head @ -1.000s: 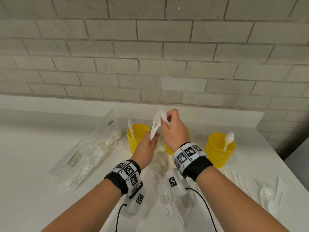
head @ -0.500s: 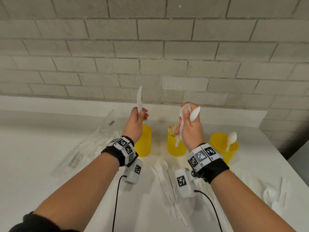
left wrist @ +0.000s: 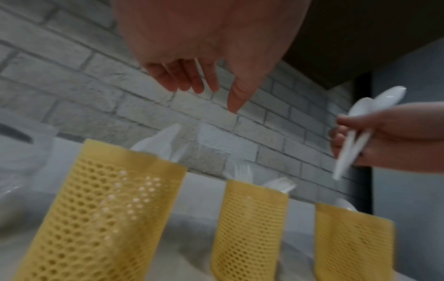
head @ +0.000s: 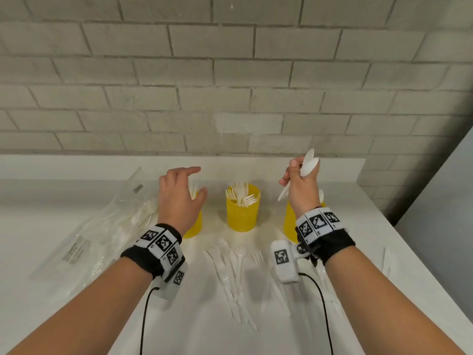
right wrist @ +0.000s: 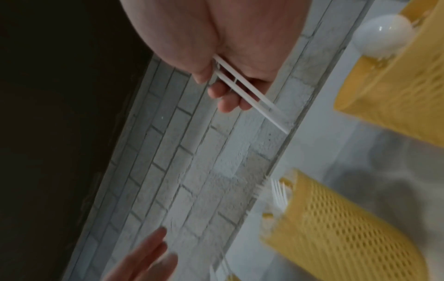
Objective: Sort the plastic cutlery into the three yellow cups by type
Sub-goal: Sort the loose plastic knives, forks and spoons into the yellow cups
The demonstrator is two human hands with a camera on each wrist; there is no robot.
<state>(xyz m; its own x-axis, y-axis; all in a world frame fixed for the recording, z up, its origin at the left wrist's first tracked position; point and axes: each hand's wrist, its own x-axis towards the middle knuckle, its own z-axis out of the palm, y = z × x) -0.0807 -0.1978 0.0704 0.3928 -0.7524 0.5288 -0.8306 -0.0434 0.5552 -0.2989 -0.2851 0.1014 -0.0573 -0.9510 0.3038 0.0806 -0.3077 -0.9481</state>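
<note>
My left hand [head: 179, 196] hovers palm-down over the left cup [left wrist: 100, 209], fingers [left wrist: 187, 79] spread loosely, holding nothing. My right hand [head: 299, 190] is raised above the right cup [left wrist: 353, 243], fingers curled round two spoons [head: 305, 167], bowls up. Forks [head: 240, 194] fill the middle cup [head: 243, 213]. More cutlery [head: 235, 272] lies on the counter [head: 51, 316].

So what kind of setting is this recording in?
Probably a bare indoor work or test space, not a home kitchen: a plain white table against a painted grey brick wall, with only yellow cups, loose plastic cutlery and a clear bag.
</note>
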